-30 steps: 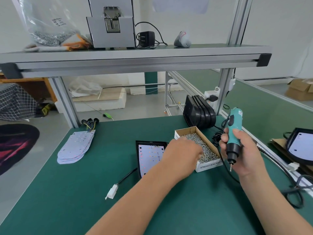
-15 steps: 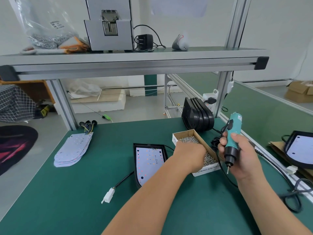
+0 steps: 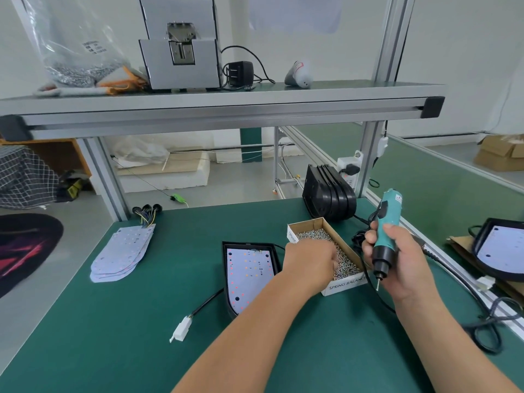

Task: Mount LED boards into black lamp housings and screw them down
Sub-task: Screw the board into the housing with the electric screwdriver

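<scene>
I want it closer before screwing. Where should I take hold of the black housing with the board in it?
Pinch the housing by the raised rim of its long left edge, from the left. That side is free; the LED board fills the inside, and the screw box crowds the right edge.

Grey machine (image 3: 181,43) on shelf (image 3: 226,106), black adapter (image 3: 240,72) (just beside), plastic bag (image 3: 76,46)

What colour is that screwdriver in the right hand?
The power screwdriver is teal with a black nose and switch, clearest in the head view.
</scene>
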Demonstrator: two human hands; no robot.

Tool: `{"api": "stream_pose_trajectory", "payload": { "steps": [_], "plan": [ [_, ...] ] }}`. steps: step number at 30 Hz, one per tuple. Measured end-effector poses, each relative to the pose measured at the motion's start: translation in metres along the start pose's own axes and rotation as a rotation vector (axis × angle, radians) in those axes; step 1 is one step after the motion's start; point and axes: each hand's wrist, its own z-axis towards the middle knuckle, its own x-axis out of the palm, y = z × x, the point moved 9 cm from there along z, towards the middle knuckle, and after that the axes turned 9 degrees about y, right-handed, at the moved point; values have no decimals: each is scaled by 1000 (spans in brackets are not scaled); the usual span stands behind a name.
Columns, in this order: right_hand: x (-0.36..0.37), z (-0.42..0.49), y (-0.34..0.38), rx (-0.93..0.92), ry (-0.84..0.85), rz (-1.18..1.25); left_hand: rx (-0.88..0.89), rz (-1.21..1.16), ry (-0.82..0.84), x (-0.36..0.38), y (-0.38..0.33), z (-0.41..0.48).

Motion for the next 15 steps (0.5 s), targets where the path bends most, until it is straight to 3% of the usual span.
{"api": "stream_pose_trajectory", "payload": {
  "steps": [15],
  "plan": [
    [-4, 2, -2, 0, -13, 2, 8, -122, 7, -3, 2, 0]
  ]
}}
